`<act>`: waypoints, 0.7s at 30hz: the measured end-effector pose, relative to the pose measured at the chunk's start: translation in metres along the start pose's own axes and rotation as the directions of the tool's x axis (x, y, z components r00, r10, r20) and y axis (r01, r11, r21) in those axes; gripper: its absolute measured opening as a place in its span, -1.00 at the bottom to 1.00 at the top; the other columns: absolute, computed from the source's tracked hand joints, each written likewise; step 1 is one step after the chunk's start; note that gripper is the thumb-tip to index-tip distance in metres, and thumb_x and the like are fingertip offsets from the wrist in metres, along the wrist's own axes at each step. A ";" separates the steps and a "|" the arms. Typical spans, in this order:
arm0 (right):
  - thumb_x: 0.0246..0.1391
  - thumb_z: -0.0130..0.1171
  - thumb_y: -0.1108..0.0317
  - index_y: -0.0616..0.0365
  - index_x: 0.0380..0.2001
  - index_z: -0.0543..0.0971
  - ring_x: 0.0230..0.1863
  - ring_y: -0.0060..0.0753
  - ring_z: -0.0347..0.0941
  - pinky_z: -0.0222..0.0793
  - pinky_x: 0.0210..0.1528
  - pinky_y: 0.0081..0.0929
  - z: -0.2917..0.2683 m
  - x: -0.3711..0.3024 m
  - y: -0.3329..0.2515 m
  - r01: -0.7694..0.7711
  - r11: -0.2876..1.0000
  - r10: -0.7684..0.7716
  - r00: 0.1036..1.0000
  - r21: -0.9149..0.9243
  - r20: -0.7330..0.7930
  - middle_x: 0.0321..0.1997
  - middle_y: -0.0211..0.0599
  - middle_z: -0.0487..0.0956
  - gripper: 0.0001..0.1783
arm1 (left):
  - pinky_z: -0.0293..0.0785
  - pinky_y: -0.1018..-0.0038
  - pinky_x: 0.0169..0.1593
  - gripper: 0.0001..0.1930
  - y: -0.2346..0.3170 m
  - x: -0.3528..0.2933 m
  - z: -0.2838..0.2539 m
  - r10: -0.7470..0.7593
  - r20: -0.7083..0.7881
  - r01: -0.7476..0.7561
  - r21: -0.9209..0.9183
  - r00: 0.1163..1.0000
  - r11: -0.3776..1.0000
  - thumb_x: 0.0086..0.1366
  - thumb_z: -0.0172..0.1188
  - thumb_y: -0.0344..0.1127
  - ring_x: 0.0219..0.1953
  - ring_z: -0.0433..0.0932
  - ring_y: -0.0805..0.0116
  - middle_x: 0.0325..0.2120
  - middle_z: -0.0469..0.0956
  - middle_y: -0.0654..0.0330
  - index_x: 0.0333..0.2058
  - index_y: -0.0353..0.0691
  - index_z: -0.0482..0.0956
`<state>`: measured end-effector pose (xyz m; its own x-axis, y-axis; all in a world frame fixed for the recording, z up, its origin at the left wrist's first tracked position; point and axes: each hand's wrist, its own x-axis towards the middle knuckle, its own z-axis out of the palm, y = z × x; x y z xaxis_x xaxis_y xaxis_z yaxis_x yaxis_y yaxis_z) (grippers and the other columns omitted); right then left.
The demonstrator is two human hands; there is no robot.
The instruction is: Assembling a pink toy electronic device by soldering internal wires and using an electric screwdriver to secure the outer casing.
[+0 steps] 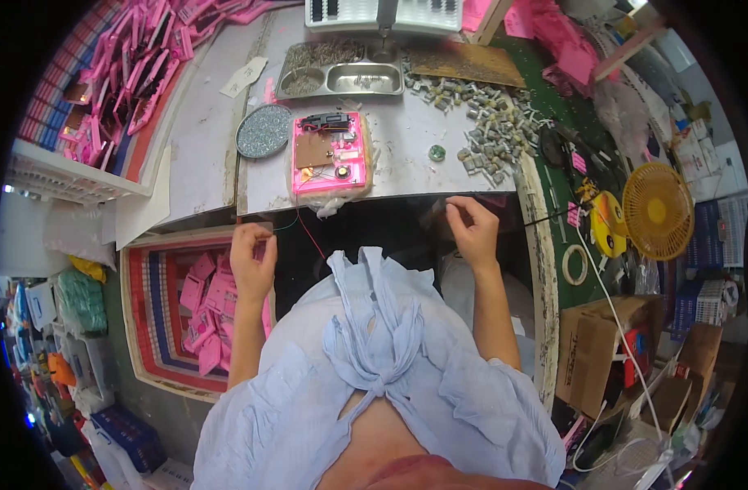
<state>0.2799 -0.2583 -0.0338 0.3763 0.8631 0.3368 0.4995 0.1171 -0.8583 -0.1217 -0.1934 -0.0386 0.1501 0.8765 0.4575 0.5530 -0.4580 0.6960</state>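
An open pink plastic casing (360,155) lies on a padded block at the table's front edge. It holds a brown board (315,149), a black part and a small round speaker (343,171). A thin green wire (288,223) runs from its near side to my left hand (254,260), whose curled fingers are closed at the wire's end. A red wire (311,235) hangs from the casing toward my lap. My right hand (474,233) is raised just off the table edge, thumb and forefinger pinched; anything between them is too small to make out.
Behind the casing sits a steel compartment tray (341,92) of small metal parts. A round dish (264,131) of grey bits stands left; many small motors (492,131) lie right. Pink casings fill a bin (133,184) upper left and a lined box (174,380) lower left. A yellow basket (658,211) is far right.
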 end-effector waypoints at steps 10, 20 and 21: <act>0.23 0.29 0.44 0.27 -0.18 0.70 -0.41 -0.68 0.54 0.44 -0.31 -0.65 -0.036 0.021 -0.008 -0.037 0.992 0.051 0.993 0.120 -0.109 -0.42 -0.42 0.66 -0.85 | 0.45 0.34 -0.19 -0.65 0.006 -0.016 0.028 -0.279 -0.043 0.280 0.027 0.959 0.960 0.18 0.46 -0.23 -0.26 0.51 0.19 -0.26 0.51 0.08 -0.20 -0.31 0.56; 0.20 0.30 0.44 0.21 -0.20 0.72 -0.42 -0.69 0.56 0.42 -0.38 -0.66 -0.014 0.064 0.009 -0.020 0.992 0.028 0.998 0.124 -0.057 -0.43 -0.42 0.67 -0.86 | 0.48 0.08 -0.20 -0.77 -0.053 -0.005 0.053 -0.164 0.060 0.114 0.495 0.985 0.862 0.10 0.44 -0.23 -0.26 0.58 -0.04 -0.36 0.55 0.05 -0.38 -0.20 0.61; 0.20 0.31 0.44 0.21 -0.20 0.72 -0.42 -0.69 0.56 0.43 -0.38 -0.65 -0.016 0.075 0.014 -0.027 0.990 0.036 0.998 0.135 -0.058 -0.43 -0.42 0.68 -0.87 | 0.49 0.07 -0.18 -0.77 -0.061 -0.007 0.048 -0.174 0.055 0.120 0.522 0.983 0.844 0.12 0.43 -0.22 -0.25 0.58 -0.07 -0.35 0.55 0.03 -0.35 -0.21 0.63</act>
<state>0.3279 -0.2003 -0.0147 0.4388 0.8366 0.3280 0.3792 0.1586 -0.9116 -0.1176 -0.1643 -0.1107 0.0967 0.9496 0.2981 0.9129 -0.2040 0.3537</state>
